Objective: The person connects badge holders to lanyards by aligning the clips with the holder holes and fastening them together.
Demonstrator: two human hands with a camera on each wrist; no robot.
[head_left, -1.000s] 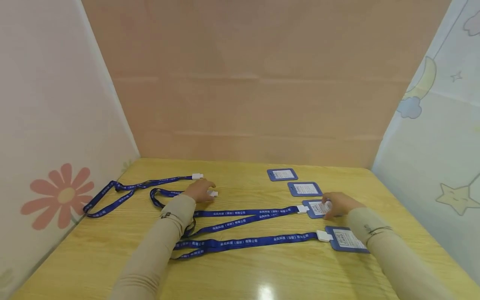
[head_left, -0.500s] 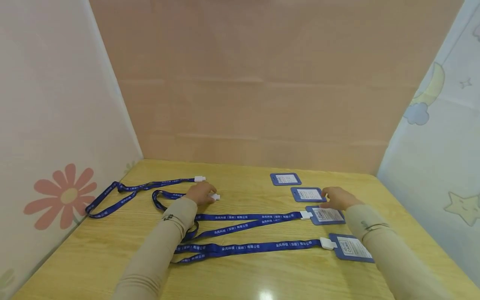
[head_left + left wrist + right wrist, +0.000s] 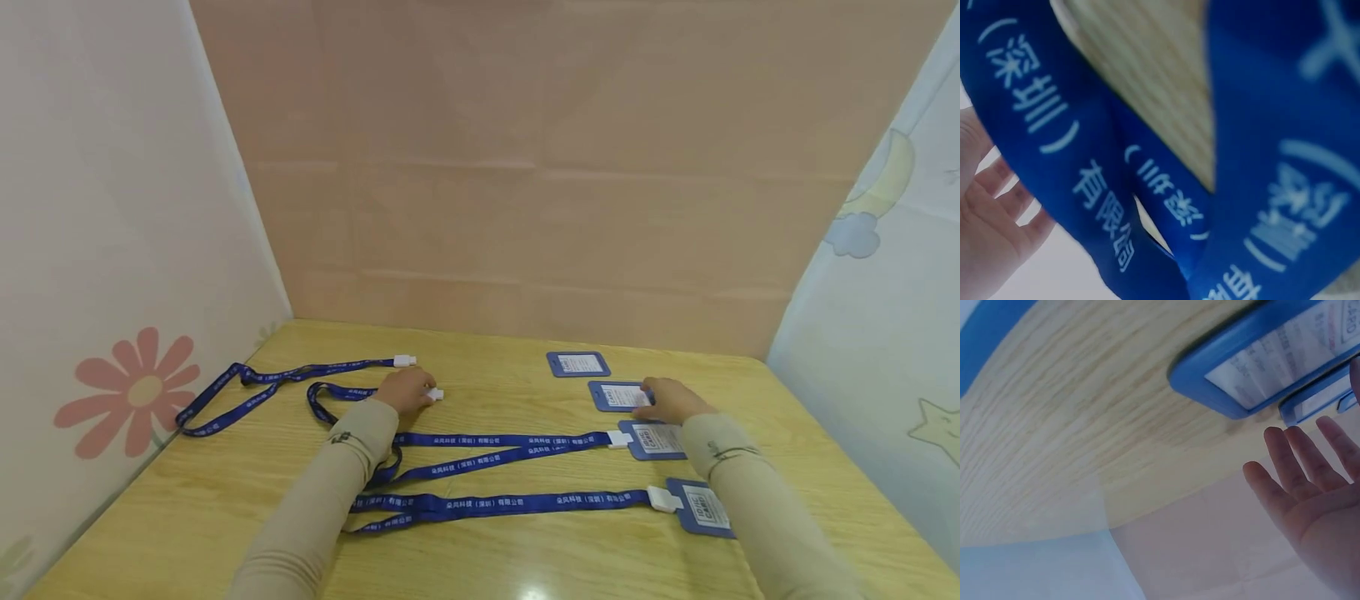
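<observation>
My left hand [image 3: 407, 390] pinches the white clip [image 3: 436, 394] at the end of a blue lanyard [image 3: 322, 404] on the table. In the left wrist view, blue strap [image 3: 1104, 187] crosses in front of my left hand [image 3: 997, 231], hiding part of it. At the right, the fingertips of my right hand [image 3: 672, 402] are at the right end of a blue badge holder [image 3: 615, 397] lying flat. Several fingers of the right hand [image 3: 1316, 494] look straight and spread in the right wrist view; the thumb is mostly out of frame there.
Nearer me, two lanyards [image 3: 487, 439] [image 3: 487, 505] join badge holders [image 3: 654, 439] [image 3: 701, 508] by white clips. Behind lie a loose badge holder [image 3: 579, 364] and another lanyard [image 3: 292, 372] with its clip. Walls enclose the wooden table [image 3: 510, 550] at the back and sides.
My right hand has moved back from the badge holder on the nearer lanyard to the loose one behind it. The left hand has stayed at its clip. The view has turned slightly left.
</observation>
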